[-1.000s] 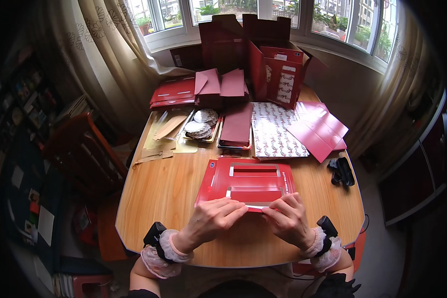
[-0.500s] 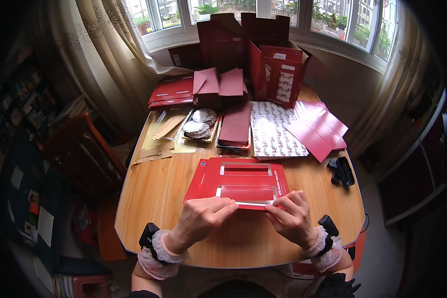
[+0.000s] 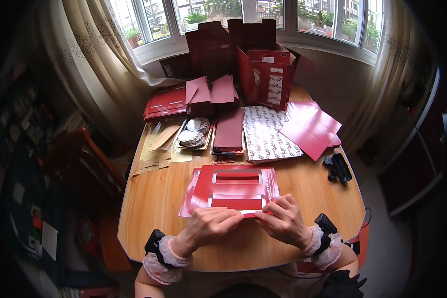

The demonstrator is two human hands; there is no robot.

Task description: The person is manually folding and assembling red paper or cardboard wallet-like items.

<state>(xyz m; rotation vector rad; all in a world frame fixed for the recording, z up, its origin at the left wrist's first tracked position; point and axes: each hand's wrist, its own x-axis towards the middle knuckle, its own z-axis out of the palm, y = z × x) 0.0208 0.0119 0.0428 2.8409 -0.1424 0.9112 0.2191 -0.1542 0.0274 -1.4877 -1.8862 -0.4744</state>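
A flat red cardboard package (image 3: 202, 191) lies on the wooden table in front of me. It has two oblong cut-out windows, one above the other, with pale borders. Glare turns its left edge pinkish. My left hand (image 3: 208, 227) is closed on the near edge, left of the middle, thumb and fingers pinched together. Close by on the right, my right hand (image 3: 285, 221) pinches the same edge by its near right corner. A short whitish stretch of the edge shows between the fingertips. Both wrists wear pale frilly cuffs with black straps.
Behind the package lie round white lace-like pieces (image 3: 196, 133) in a tray, dark red envelopes (image 3: 229, 129), a bow-patterned sheet (image 3: 268, 134) and pink card sheets (image 3: 313, 130). Brown paper strips (image 3: 165, 138) are left. Tall red boxes (image 3: 265, 74) stand at the back; a black strap (image 3: 337, 168) lies right.
My hands have come closer together along the near edge, the left one shifting right. The package now catches more glare along its left side. The whole view has shifted slightly.
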